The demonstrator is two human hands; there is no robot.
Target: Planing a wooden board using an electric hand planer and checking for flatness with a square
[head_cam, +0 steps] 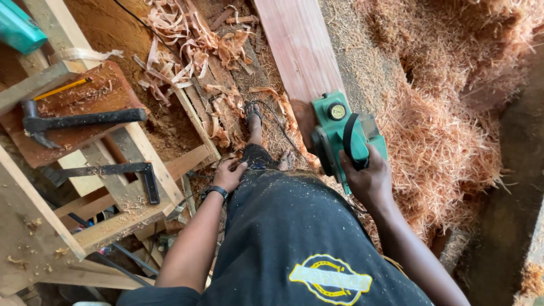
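— Dark apron or shirt (294,238) fills the bottom of the view; it hides most of the legs, so I can only make out a sandalled foot (253,116) below it.

— And the long reddish board (297,48)?

— It runs away from the body, with the green electric planer (343,136) sitting on its near end, sole down, which looks like why the board lies flat and lengthwise.

— Hands?

— Well apart. The right hand (368,178) is wrapped around the planer's black handle. The left hand (228,174), fingers spread, presses on the knee, seemingly as a brace.

— Anything unclear?

— The planer covers the board's near end. A hammer (73,122) and a metal square (122,173) lie on the wooden bench (113,224) at left. The teal object (20,28) at the corner is cut off.
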